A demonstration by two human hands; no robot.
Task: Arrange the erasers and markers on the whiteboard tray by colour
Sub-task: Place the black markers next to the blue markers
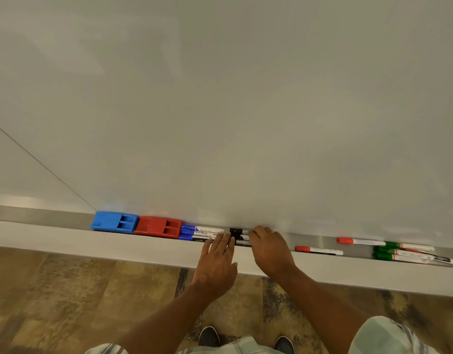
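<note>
On the metal whiteboard tray (312,240) a blue eraser (114,221) lies at the left, with a red eraser (157,226) touching its right end. Three blue-capped markers (199,233) lie right of the red eraser. Black-capped markers (238,235) lie beside them. My left hand (216,261) rests flat, fingers spread, with its fingertips at the ends of the blue markers. My right hand (268,247) covers the black markers' barrels, fingers curled over them. Two red-capped markers (318,250) and several green-capped markers (399,254) lie farther right.
The whiteboard (233,111) fills the upper view. The tray's front ledge (92,247) runs across the frame. Below it are a patterned floor (67,297) and my shoes (210,335).
</note>
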